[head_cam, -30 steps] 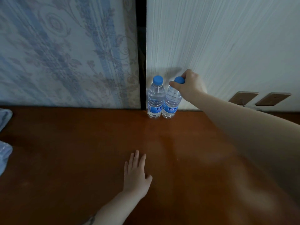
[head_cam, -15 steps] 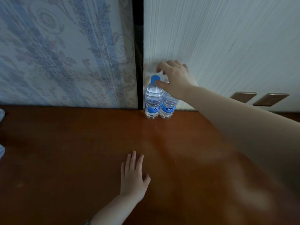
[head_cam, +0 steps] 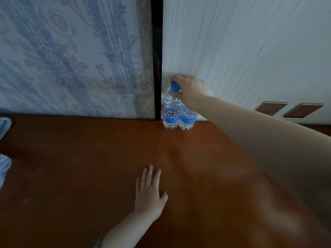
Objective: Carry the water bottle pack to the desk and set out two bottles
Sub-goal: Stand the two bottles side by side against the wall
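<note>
Having shifted from the right bottle to its neighbour, the right hand now pinches the left bottle by its cap, both standing on the counter, nearly finished.

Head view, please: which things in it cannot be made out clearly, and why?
- Right bottle: cap and neck hidden behind the right hand.
- Label print on the left bottle: too small to read.
- Bluish plastic on the desk: cut off by the left edge, so I cannot identify it.
- Left hand: palm down, underside hidden.
</note>
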Motion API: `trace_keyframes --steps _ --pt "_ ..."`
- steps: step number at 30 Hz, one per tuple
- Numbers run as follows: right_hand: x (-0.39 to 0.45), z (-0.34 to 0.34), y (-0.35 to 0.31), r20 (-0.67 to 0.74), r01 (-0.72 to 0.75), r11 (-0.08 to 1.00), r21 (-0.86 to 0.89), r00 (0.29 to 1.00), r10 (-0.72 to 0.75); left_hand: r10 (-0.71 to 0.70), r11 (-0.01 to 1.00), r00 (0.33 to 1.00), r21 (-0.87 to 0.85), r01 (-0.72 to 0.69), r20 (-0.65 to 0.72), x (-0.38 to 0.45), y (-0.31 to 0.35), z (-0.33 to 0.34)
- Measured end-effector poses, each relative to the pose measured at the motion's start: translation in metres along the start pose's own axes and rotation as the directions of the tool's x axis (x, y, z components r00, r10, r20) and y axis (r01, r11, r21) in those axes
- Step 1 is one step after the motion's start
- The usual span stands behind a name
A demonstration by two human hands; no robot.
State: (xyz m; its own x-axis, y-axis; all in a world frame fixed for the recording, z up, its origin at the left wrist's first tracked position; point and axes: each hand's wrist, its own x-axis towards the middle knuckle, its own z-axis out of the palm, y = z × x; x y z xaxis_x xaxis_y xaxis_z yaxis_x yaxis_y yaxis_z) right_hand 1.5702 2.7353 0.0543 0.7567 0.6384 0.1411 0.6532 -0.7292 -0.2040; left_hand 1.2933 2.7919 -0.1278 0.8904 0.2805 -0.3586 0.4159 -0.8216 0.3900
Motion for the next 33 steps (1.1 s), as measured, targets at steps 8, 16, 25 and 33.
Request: trace_keyframes --steps 8,16,25,33 --pt "0.000 0.002 -0.006 -0.054 -0.061 0.998 -0.003 0.997 0.061 0.001 1.000 1.000 -0.001 -0.001 0.007 0.000 -0.001 0.000" --pt "-0.015 -0.011 0.009 -0.072 -0.076 0.975 0.209 0.993 0.093 0.011 1.000 1.000 0.006 -0.011 0.021 0.000 -0.002 -0.002" --pt "-0.034 -0.014 0.043 0.088 -0.309 0.923 0.230 0.951 0.296 0.000 1.000 1.000 0.008 0.000 0.008 0.000 0.000 0.001" --pt "-0.024 -0.016 0.041 0.113 -0.348 0.921 0.174 0.937 0.332 -0.001 1.000 1.000 0.022 0.001 -0.009 -0.001 0.000 0.003"
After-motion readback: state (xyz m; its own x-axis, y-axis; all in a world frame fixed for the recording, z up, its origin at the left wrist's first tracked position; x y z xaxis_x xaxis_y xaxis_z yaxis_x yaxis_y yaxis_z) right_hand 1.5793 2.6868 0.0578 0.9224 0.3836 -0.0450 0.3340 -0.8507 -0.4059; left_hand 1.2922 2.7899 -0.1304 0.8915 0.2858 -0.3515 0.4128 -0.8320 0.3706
